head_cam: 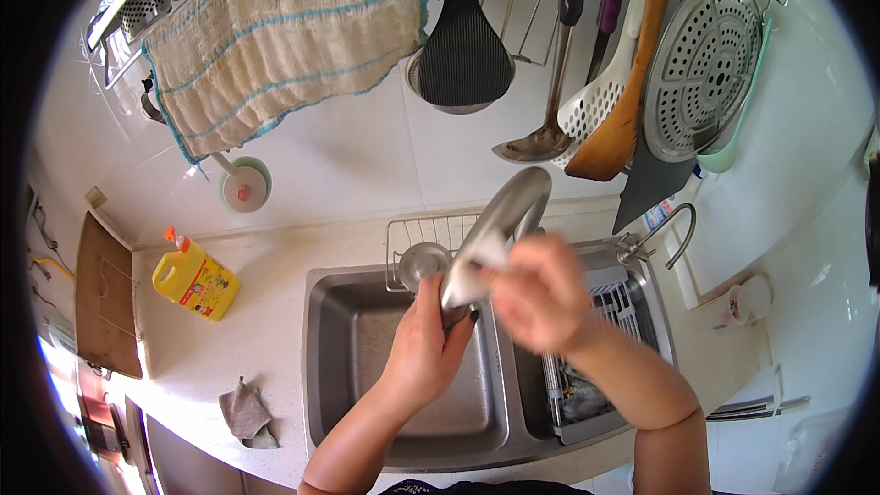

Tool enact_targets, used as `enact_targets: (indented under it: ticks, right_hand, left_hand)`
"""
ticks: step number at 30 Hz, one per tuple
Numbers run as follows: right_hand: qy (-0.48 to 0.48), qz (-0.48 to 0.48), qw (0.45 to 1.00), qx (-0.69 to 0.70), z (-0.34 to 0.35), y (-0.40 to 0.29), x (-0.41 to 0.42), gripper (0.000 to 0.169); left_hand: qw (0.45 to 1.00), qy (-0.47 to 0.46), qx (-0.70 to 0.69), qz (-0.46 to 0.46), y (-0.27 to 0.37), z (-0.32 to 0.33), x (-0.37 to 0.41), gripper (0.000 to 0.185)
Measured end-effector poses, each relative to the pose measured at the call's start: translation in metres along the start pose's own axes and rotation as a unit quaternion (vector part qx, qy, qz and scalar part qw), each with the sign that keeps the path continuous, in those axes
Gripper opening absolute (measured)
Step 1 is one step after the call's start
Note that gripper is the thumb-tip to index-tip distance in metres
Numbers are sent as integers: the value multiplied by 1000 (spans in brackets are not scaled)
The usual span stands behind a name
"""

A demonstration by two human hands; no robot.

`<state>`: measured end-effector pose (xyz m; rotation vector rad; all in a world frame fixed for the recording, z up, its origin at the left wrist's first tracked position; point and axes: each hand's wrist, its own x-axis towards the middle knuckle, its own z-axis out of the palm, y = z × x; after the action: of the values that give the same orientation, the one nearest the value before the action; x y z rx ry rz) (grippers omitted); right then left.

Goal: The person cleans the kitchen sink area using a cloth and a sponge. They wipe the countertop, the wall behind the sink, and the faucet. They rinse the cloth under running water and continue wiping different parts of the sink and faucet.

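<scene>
My left hand (433, 347) is closed around the lower end of a curved metal faucet spout (505, 210) above the double-bowl sink, thumb and fingers on either side of it. Blurred by motion, my right hand (543, 292) pinches a small white piece (474, 275), perhaps tissue or cloth, against the spout near its end. The large left bowl of the stainless steel sink (440, 419) lies under my left hand. A round metal lid or strainer (424, 265) rests on the wire rack (443, 225) behind the bowl.
A yellow detergent bottle (199, 282) and a grey rag (246, 412) are on the left counter. A draining rack (581, 433) sits in the right bowl, near a thin curved tap (680, 220). A ladle (536, 146), a wooden spatula (608, 144) and a striped cloth (289, 41) hang above.
</scene>
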<state>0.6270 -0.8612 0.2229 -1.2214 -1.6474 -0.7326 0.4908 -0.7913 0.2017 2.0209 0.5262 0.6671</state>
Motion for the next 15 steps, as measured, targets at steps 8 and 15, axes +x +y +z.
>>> enact_targets:
  ticks: [8, 15]
  right_hand:
    - [-18, -21, 999, 42, 7, -6, -6, 23]
    - [56, 85, 995, -13, 11, 5, 8, 12]
  left_hand:
    - [993, 14, 15, 116, -15, 2, 1, 39]
    - [999, 6, -6, -50, -1, 0, -1, 38]
